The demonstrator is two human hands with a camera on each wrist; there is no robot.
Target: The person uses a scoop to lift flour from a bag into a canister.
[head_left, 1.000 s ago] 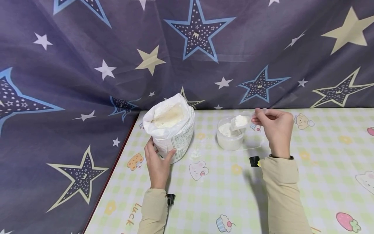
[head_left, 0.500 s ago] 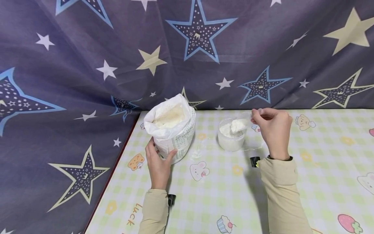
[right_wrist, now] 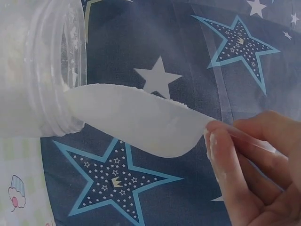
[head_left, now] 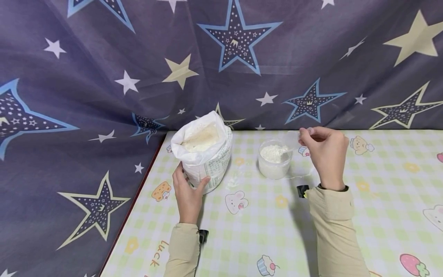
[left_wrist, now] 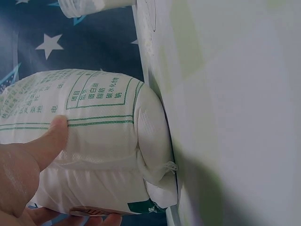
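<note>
My left hand (head_left: 188, 196) grips the lower front of an upright white flour bag (head_left: 207, 165), thumb on one side and fingers round the other. The bag's mouth is open and shows pale flour (head_left: 200, 138). In the right wrist view, my right hand (right_wrist: 254, 165) pinches the thin handle of a translucent plastic scoop (right_wrist: 141, 117). The scoop tilts down, its front end at the mouth of a clear round tub (head_left: 275, 167). White flour lies in the tub, and some clings to the scoop's edge and to my fingers.
A checked cartoon tablecloth (head_left: 249, 231) covers the table, with smudges of spilled flour (head_left: 233, 181) between bag and tub. A dark star-patterned curtain (head_left: 277, 77) hangs close behind and along the left edge.
The scoop has tipped over at the tub, and the heap of flour it carried has dropped in. My left hand keeps its place on the bag.
</note>
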